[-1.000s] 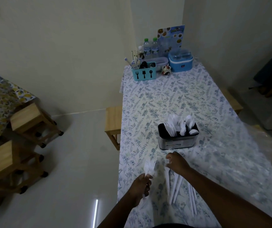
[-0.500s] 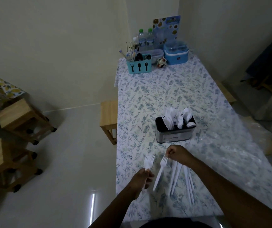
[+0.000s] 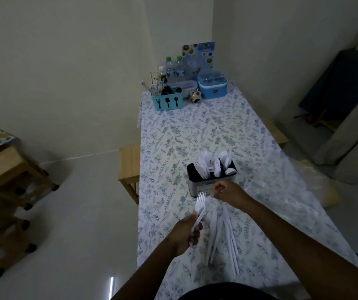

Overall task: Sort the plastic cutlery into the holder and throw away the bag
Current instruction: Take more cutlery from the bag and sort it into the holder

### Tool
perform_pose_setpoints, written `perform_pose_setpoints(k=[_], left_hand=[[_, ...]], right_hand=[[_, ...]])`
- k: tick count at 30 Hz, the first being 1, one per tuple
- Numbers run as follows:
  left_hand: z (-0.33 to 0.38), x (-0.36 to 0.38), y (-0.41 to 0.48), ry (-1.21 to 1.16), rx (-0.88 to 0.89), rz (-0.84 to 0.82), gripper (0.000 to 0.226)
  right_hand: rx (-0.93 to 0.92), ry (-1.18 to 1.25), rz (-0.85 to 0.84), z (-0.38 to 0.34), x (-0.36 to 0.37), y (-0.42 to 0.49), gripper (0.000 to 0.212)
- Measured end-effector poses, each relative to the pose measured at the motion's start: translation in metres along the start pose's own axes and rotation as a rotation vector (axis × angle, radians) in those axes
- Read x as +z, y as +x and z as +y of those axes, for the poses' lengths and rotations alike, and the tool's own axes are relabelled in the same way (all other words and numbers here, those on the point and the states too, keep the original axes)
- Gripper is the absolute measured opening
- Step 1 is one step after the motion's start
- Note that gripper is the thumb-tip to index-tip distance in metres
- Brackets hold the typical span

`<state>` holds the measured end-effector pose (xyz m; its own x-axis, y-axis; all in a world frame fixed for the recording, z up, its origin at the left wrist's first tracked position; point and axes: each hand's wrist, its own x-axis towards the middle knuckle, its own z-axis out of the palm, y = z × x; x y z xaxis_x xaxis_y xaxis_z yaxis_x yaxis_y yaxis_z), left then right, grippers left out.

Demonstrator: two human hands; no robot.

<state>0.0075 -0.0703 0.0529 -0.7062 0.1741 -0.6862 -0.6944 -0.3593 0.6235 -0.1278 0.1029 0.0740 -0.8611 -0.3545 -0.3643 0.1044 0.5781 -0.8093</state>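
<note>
**Forks bunched in the left hand, right hand beside the tines**

At the far left stand wooden stools (image 3: 11, 169) on castors, partly cut off by the frame edge. Another stool (image 3: 129, 167) is tucked against the left side of the bench (image 3: 195, 131), which is covered by a leaf-patterned cloth.

The left forearm rises from the bottom edge. The left hand (image 3: 184, 232) hangs over the near left part of the bench, its fingers curled tight round the handles of a bunch of white forks (image 3: 200, 204) with the tines pointing up and away. How many forks are in the bunch is hard to make out, since they overlap.

Just right of that hand, loose cutlery (image 3: 223, 234) lies on the cloth in a rough fan of long white pieces (too pale and blurred to sort by kind).

Beyond them stands the holder (image 3: 206, 188), dark inside with a shiny wall, and white forks and spoons stick out of its top.

The right arm reaches in diagonally from the lower right. The right hand (image 3: 225, 191) is raised in front of the holder's near right corner, which it hides, and sits close beside the fork tines. Its fingers are curled, but I cannot tell whether they pinch anything.

Further right, clear plastic (image 3: 262, 187) glints on the bench. Its outline is hard to follow, and I cannot tell whether it is the bag.
</note>
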Motion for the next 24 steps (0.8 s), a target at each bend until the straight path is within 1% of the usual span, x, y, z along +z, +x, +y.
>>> perform_pose_setpoints(k=[2, 5, 8, 11, 12, 15, 17, 19, 22, 24], left_hand=[[0.002, 0.006, 0.002, 0.019, 0.013, -0.030, 0.040], [0.002, 0.017, 0.002, 0.069, 0.016, -0.069, 0.046], [0.001, 0.029, 0.003, 0.185, 0.028, -0.131, 0.049], [0.000, 0.043, 0.006, 0.278, 0.077, -0.166, 0.045], [0.001, 0.047, 0.006, 0.290, 0.094, -0.152, 0.043], [0.001, 0.055, 0.010, 0.317, 0.145, -0.121, 0.040], [0.002, 0.060, 0.011, 0.344, 0.162, -0.108, 0.041], [0.002, 0.063, 0.013, 0.378, 0.185, -0.066, 0.044], [0.006, 0.066, 0.014, 0.324, 0.227, 0.013, 0.051], [0.012, 0.066, 0.013, 0.275, 0.240, 0.079, 0.049]], right_hand=[[0.022, 0.112, -0.073, -0.002, -0.006, -0.007, 0.018], [0.007, 0.257, -0.172, 0.000, -0.015, -0.018, 0.020], [-0.005, 0.241, -0.202, 0.002, -0.022, -0.023, 0.021], [-0.018, 0.170, -0.224, 0.004, -0.027, -0.025, 0.009], [-0.018, 0.143, -0.226, 0.005, -0.028, -0.026, 0.006], [-0.010, 0.102, -0.204, 0.008, -0.036, -0.028, 0.011], [-0.020, 0.114, -0.228, 0.008, -0.042, -0.029, 0.012], [-0.045, 0.076, -0.227, 0.005, -0.049, -0.028, 0.014], [-0.110, -0.020, -0.139, -0.007, -0.058, -0.024, 0.012], [-0.160, -0.057, -0.049, -0.020, -0.065, -0.019, 0.011]])
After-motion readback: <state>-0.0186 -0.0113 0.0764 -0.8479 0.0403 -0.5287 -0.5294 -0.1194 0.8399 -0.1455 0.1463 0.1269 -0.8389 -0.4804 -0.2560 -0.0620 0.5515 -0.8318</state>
